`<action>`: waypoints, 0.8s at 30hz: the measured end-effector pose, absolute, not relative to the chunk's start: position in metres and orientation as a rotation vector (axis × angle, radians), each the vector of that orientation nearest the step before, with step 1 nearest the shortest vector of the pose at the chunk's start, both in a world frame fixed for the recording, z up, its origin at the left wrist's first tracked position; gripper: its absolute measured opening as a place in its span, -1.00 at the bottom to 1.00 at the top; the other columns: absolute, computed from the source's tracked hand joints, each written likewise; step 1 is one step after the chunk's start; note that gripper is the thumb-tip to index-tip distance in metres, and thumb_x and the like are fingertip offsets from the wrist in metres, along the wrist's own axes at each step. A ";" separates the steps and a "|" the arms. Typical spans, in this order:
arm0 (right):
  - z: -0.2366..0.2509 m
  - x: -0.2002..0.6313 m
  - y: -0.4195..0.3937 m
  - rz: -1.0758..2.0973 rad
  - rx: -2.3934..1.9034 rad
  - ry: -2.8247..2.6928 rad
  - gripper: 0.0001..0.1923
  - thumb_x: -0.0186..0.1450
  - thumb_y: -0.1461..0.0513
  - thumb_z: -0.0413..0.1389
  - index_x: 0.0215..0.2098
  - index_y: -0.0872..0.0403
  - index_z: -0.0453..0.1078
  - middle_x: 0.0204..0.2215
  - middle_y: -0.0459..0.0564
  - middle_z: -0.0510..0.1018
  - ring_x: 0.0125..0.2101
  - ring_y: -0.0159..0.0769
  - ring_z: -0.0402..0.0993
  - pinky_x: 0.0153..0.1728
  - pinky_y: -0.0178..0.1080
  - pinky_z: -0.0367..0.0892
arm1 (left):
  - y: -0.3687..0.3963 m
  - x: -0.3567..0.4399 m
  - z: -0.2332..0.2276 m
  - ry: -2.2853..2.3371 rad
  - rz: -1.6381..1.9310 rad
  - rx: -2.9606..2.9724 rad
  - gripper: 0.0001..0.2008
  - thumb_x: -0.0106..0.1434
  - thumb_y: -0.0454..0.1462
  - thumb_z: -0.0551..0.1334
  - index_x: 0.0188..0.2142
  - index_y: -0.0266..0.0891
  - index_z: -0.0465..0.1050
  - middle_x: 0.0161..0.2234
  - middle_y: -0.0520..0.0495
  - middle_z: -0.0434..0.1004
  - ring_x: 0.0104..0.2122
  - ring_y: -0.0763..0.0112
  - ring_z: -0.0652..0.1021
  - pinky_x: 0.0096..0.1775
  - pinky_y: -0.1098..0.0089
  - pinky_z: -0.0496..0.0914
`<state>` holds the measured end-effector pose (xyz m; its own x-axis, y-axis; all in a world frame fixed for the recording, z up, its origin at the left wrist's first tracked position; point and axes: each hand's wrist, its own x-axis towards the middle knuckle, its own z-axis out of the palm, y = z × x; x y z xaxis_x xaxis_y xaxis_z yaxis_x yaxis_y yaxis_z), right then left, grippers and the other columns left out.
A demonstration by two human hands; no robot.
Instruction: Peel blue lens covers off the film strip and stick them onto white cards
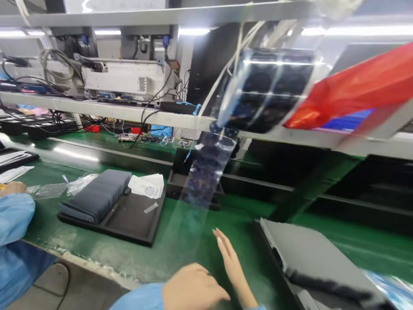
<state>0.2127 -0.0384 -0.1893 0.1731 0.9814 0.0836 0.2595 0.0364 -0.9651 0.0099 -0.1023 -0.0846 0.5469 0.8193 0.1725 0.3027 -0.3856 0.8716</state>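
Observation:
A long clear plastic film [206, 172], blurred by motion, stretches from the upper shelf area down to the green mat in front of me. Its lower end fades out just above my left hand [193, 287], whose fingers are curled; whether it grips the film is not visible. My right hand [230, 258] is flat beside it with fingers stretched forward, holding nothing, close to the left edge of a grey flat device [309, 254] on a black tray at the lower right.
Left of centre, a black tray [129, 230] carries a grey device [97, 193] and a white packet [148, 186]. A co-worker's blue sleeve and hand [13, 188] are at the far left. A blurred red and blue object [355, 94] is at the upper right. The shelf [97, 110] holds cables and equipment.

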 end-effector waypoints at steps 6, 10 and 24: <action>-0.210 0.191 -0.072 1.117 -1.226 -1.247 -0.35 0.29 -0.17 0.20 0.19 0.02 0.39 0.14 0.14 0.56 0.17 0.02 0.47 0.24 0.14 0.29 | -0.145 -0.091 -0.102 1.416 0.938 2.004 -0.74 0.34 -0.10 0.22 -0.05 -0.03 0.60 0.00 -0.12 0.68 0.04 0.03 0.61 0.13 0.08 0.44; -0.211 0.186 -0.067 1.153 -1.150 -1.245 -0.62 0.42 0.10 0.19 0.15 0.05 0.40 0.10 0.08 0.53 0.07 -0.07 0.51 0.12 0.13 0.38 | -0.158 -0.107 -0.126 1.585 1.051 1.919 -0.74 0.38 -0.12 0.14 -0.09 -0.11 0.56 0.04 -0.20 0.63 0.09 0.04 0.57 0.18 0.00 0.41; -0.144 0.183 -0.031 0.994 -0.989 -1.126 0.03 0.17 -0.02 0.35 0.42 -0.14 -0.12 0.34 0.19 0.24 0.01 0.04 0.57 0.06 0.12 0.49 | -0.124 -0.086 -0.110 1.527 1.270 1.854 -0.68 0.34 -0.17 0.19 0.03 -0.22 0.49 0.15 -0.16 0.47 0.21 -0.08 0.44 0.27 0.01 0.27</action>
<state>0.1830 -0.0312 -0.1445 0.1449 0.9605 0.2375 -0.1159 0.2549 -0.9600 -0.0856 -0.1235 -0.1101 -0.0213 0.9256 0.3780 0.5402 -0.3075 0.7834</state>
